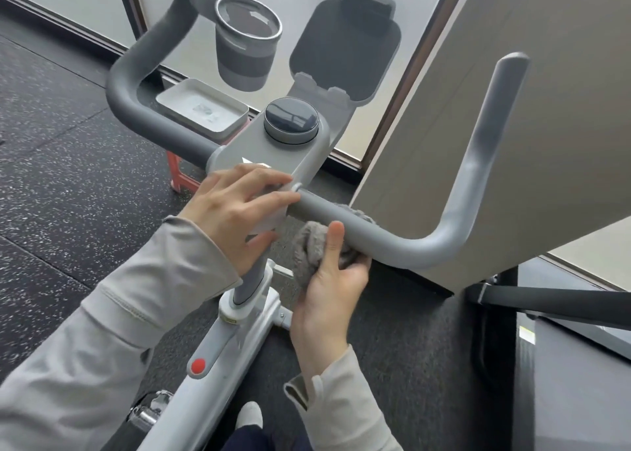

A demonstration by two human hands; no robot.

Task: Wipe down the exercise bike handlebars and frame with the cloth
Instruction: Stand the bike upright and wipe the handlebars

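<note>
The exercise bike's grey handlebar [403,242] runs from its centre console [280,150] out to an upturned right end; a matching bar [136,85] curves up at the left. My right hand [333,276] grips a grey cloth [312,242] wrapped round the underside of the right bar near the console, thumb up against the bar. My left hand [239,208] rests with spread fingers on the console's near edge and the top of the stem. The white frame [218,358] with a red knob [198,366] slopes down below.
A grey cup holder [247,51] and a tablet holder [345,47] stand beyond the console, with a small tray [201,109] at its left. A beige panel [478,143] stands close behind the right bar. Dark speckled floor [68,177] lies all round; a treadmill [563,348] is at the right.
</note>
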